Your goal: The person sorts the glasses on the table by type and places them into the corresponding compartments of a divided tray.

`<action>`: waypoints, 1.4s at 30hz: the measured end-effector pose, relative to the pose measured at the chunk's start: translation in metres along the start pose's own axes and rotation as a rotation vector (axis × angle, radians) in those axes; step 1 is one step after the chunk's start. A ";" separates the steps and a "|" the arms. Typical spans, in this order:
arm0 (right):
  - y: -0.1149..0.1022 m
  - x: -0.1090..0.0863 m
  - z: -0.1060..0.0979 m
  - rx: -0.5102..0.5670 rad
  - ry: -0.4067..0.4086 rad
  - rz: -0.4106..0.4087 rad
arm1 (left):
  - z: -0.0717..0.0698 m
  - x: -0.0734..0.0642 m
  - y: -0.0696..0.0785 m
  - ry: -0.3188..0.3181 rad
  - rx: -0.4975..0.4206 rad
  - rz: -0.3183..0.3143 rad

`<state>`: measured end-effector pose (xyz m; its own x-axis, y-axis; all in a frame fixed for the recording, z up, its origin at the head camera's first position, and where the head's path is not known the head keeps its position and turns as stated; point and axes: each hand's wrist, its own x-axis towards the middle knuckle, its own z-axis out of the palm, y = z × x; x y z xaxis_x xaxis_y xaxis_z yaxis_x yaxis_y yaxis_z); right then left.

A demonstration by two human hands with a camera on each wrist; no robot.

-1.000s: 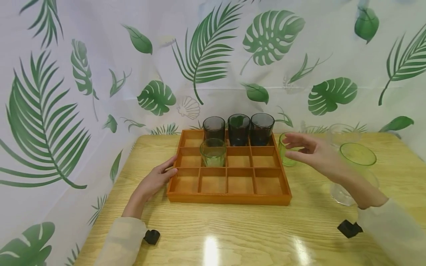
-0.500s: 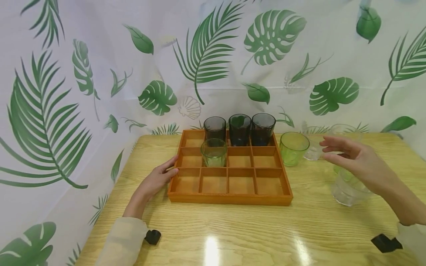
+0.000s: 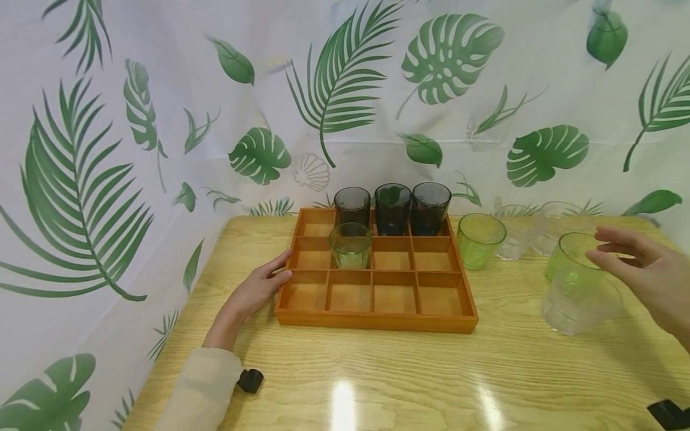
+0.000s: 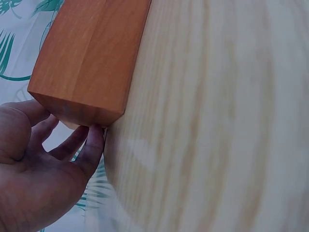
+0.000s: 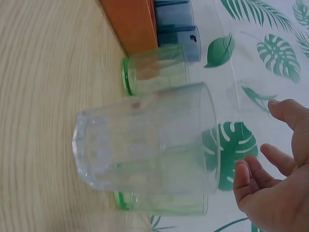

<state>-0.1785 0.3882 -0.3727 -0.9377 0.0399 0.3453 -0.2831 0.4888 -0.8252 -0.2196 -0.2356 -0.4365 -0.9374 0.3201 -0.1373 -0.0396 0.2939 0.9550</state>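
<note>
The left hand (image 3: 253,296) holds the left side of the wooden divided tray (image 3: 377,323), its thumb at the rim and its fingers bent against the outer side wall. The right hand (image 3: 644,269) grips nothing: its fingers are loosely bent, with a wide gap between them and the thumb. It is at the right of the table (image 3: 377,377), near the far green tumbler (image 3: 560,263) and the clear glass (image 3: 560,311) in front of that; the right wrist view shows the hand apart from the clear glass's rim. The tray lies flat on the table, with three dark glasses (image 3: 392,212) upright in its back row and a pale green glass (image 3: 350,248) in the middle row, second compartment from the left. Another green tumbler (image 3: 480,242) stands upright just beside the tray's right side, near the two back clear glasses (image 3: 514,236)
</note>
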 end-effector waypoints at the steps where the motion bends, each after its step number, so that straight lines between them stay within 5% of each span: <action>1: 0.003 0.000 -0.002 0.010 0.023 0.003 | 0.000 0.000 0.000 0.002 0.001 0.000; 12: 0.031 -0.001 -0.010 -0.066 0.082 0.106 | -0.001 0.000 0.000 0.006 0.025 0.000; 24: 0.041 0.005 -0.004 -0.260 -0.130 0.260 | -0.001 0.000 0.000 0.004 0.012 0.001; 42: 0.037 0.026 0.000 -0.400 -0.218 0.236 | -0.001 0.000 -0.001 0.014 0.035 0.004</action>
<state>-0.2134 0.4072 -0.3947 -0.9991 0.0272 0.0337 0.0005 0.7852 -0.6192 -0.2201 -0.2366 -0.4378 -0.9424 0.3087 -0.1292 -0.0234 0.3242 0.9457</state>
